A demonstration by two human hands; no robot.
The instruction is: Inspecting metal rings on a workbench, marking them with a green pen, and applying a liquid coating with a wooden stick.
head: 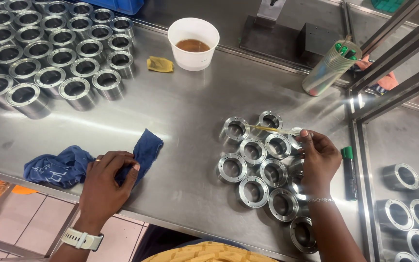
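**Brush over the rings, cloth under the other hand**

Your right hand [319,157] is pinched shut on a thin brush [267,128], fingers together near its rear end, w/ the yellowish stem running left and the tip reaching over the cluster of metal rings [260,165]. The brush looks light and a bit springy, so a pencil-style pinch close to the back end, as you have it, should give fine control; grip nearer the tip if it wobbles.

Your left hand [106,182] lies palm-down on the blue cloth [66,165], fingers curled and pressing the fabric, near the table's front edge. Cloth is soft, crumpled, limp: it'll bunch up, so gather a fold rather than pinch a corner.

The rings sit just beside and partly under your right hand, touching one another in loose rows. They're short machined cylinders w/ a flange and open bore, polished, prob. heavy for their size and slippery if oiled. Take one by the outer wall, not the rim.

Further out: the steel table [185,121] is brushed and reflective. A white cup [193,43] holds brown liquid, w/ a small yellow rag [160,64] beside it. A bigger batch of rings [49,53] is top-left, and a green marker [348,172] lies right of your hand.
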